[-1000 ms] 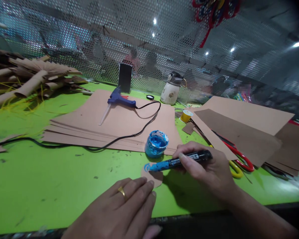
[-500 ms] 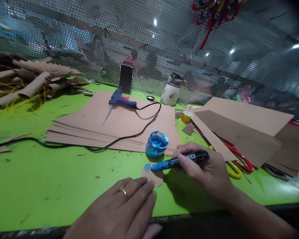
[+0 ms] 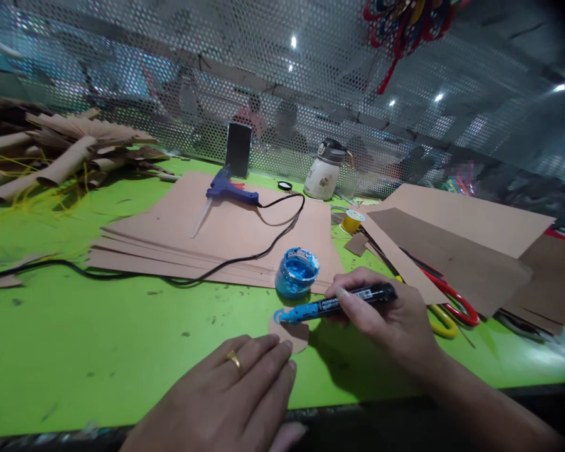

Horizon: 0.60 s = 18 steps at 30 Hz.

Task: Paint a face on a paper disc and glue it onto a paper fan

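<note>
A permanent marker [image 3: 329, 306] with a black barrel is gripped in my right hand [image 3: 381, 317]. Blue paint coats its front end, which rests on a small round piece of brown paper [image 3: 294, 336]. A curved blue paint stroke shows near that piece's far left edge. My left hand [image 3: 230, 386], a gold ring on one finger, lies flat with fingers stretched out, fingertips on the near edge of the paper. Just beyond the marker stands an uncapped jar of blue paint [image 3: 295, 279], smeared around its rim.
Behind the jar, a blue glue gun [image 3: 228, 188] lies on stacked brown sheets [image 3: 160, 251], its black cord [image 3: 226, 267] running left. A phone [image 3: 238, 149], a bottle [image 3: 324, 172], yellow thread [image 3: 352, 221] and red-handled scissors [image 3: 464, 307] sit around. Rolled paper [image 3: 66, 160] is piled left.
The marker's blue tip has shifted slightly left across the paper circle, now covering part of the painted curl. My left hand stays in place.
</note>
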Available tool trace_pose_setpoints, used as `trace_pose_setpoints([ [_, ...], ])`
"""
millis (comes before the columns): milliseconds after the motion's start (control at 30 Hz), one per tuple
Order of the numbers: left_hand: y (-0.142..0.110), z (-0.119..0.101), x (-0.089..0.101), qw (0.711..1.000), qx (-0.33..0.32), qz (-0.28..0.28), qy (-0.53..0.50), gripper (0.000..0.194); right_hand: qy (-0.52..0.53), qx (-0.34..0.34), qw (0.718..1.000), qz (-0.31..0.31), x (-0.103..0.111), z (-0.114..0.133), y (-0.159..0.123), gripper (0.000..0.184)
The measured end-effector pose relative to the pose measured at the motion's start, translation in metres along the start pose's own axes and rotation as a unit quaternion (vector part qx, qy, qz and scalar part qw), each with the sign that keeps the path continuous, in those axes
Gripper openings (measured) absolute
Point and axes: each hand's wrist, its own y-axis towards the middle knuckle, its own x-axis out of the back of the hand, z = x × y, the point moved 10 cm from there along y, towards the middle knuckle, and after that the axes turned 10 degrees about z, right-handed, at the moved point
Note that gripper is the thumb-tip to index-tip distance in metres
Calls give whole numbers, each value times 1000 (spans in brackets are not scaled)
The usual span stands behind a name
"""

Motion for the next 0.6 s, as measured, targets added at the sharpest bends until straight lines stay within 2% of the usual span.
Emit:
trace_pose_setpoints([
  [267,-1,2,1,1000,20,1,-12,25,11,14,1000,26,-9,5,3,6],
  [600,-4,1,-2,1000,14,5,-1,26,13,14,999,48,-11,5,2,7],
])
